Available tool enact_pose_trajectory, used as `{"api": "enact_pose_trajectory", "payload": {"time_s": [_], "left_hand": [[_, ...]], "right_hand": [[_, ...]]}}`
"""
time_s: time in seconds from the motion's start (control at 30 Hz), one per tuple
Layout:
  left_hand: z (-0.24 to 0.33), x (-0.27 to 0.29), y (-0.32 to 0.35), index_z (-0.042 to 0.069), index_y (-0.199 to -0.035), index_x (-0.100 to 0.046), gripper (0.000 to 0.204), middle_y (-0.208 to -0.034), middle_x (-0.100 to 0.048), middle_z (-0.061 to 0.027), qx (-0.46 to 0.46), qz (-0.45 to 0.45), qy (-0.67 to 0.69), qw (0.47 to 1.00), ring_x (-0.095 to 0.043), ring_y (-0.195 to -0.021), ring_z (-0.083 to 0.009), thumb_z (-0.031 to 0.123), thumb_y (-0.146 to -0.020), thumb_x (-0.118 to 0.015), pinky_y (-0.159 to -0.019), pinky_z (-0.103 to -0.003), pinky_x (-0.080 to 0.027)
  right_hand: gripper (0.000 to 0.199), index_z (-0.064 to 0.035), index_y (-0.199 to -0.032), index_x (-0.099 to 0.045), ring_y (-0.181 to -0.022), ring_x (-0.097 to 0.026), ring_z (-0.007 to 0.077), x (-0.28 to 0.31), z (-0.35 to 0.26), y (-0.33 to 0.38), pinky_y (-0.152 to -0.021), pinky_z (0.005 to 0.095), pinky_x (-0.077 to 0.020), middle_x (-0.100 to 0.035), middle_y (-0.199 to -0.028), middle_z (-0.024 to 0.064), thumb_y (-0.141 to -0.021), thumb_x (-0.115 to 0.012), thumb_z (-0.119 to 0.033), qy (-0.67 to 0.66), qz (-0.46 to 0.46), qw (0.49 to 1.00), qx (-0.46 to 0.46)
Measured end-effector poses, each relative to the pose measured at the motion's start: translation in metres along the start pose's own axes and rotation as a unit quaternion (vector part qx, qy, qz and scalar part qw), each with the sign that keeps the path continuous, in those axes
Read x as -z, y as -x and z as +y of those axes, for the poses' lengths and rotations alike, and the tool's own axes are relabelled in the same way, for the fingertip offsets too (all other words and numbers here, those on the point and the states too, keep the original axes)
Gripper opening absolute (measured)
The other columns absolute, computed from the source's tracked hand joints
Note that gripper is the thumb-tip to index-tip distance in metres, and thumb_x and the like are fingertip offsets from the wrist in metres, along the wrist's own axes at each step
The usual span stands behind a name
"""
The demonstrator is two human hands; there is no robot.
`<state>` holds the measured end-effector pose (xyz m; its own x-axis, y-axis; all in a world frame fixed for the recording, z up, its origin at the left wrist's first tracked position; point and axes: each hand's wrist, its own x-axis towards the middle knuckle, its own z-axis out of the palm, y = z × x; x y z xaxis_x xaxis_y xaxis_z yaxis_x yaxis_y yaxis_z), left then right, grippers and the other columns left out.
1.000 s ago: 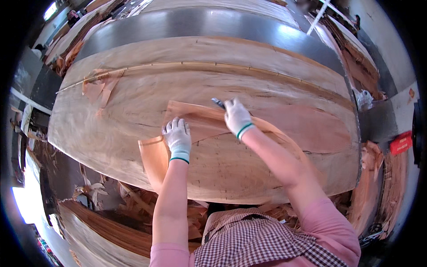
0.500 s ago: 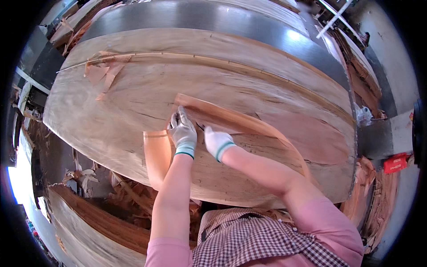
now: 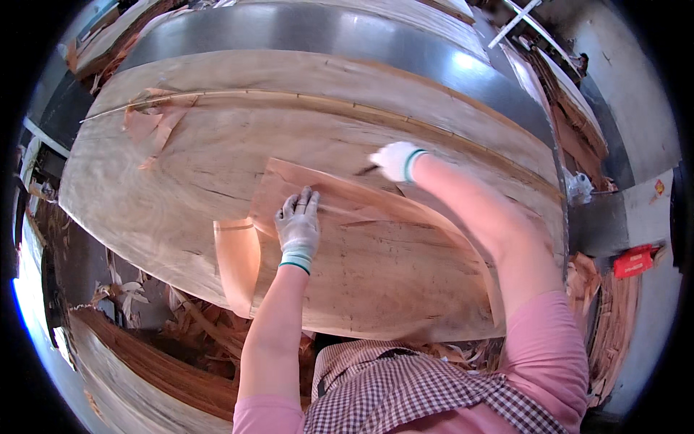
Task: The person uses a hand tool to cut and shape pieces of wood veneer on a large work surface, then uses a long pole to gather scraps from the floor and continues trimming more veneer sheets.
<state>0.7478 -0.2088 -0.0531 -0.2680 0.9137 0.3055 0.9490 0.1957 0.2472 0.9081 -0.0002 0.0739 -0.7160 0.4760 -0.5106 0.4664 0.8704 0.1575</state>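
While the gloved left hand (image 3: 298, 226) lies flat, fingers slightly apart, on a thin wood sheet (image 3: 376, 205) between the middle and near edge of the table (image 3: 173, 195), apparently steadying it, the right hand (image 3: 396, 160) grips a dark tool (image 3: 367, 171) beyond the sheet's far side.

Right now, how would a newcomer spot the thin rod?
Find the big pale wood sheet in mid-view. On its far half, beyond the left hand and right hand, the rod runs left to right, past the torn scraps. Unlike those broad, ragged pieces, it's long, narrow and jointed along its length.
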Motion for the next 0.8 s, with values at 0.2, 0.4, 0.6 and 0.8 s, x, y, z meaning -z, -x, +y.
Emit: {"api": "enact_pose_trajectory", "payload": {"time_s": [0.2,0.4,0.6,0.8], "left_hand": [[-0.003,0.001,0.000,0.021,-0.123,-0.056,0.042,-0.133,-0.051,0.0010,-0.005,0.017,0.011,1.000,-0.046,-0.117,-0.0230,0.019,-0.081,-0.053,-0.093,-0.042,-0.034],[-0.003,-0.003,0.000,0.022,-0.125,-0.055,0.044,-0.134,-0.050,0.0031,-0.002,-0.006,-0.010,1.000,-0.045,-0.118,-0.0220,0.022,-0.081,-0.053,-0.094,-0.043,-0.033],[0.000,-0.003,-0.001,0.024,-0.125,-0.055,0.043,-0.136,-0.049,0.0051,0.002,-0.010,-0.033,0.999,-0.044,-0.120,-0.0204,0.022,-0.082,-0.053,-0.095,-0.043,-0.032],[-0.001,-0.003,-0.001,0.023,-0.126,-0.055,0.040,-0.135,-0.049,0.0042,-0.026,0.004,-0.021,0.999,-0.043,-0.120,-0.0223,0.025,-0.086,-0.050,-0.096,-0.042,-0.031]], "right_hand": [[0.038,-0.0124,-0.113,-0.059,-0.098,-0.062,0.0314,0.030,-0.109,-0.092,-0.082,0.0432,-0.0490,-0.066,-0.104,0.0118,-0.093,-0.043,-0.039,-0.081,0.041,0.994,0.063],[0.035,-0.0045,-0.097,-0.061,-0.085,-0.064,0.0356,-0.053,-0.061,0.012,-0.074,0.0470,-0.0497,-0.066,-0.092,0.0197,-0.092,-0.044,-0.034,-0.199,0.070,0.974,-0.079],[0.027,-0.0053,-0.100,-0.055,-0.082,-0.064,0.0351,-0.119,-0.058,0.104,-0.071,0.0471,-0.0511,-0.062,-0.095,0.0204,-0.088,-0.055,-0.030,-0.255,0.126,0.924,-0.254],[0.021,-0.0052,-0.095,-0.058,-0.085,-0.061,0.0318,-0.103,-0.045,0.132,-0.073,0.0416,-0.0523,-0.056,-0.100,0.0150,-0.081,-0.061,-0.020,-0.219,0.203,0.906,-0.300]]}}
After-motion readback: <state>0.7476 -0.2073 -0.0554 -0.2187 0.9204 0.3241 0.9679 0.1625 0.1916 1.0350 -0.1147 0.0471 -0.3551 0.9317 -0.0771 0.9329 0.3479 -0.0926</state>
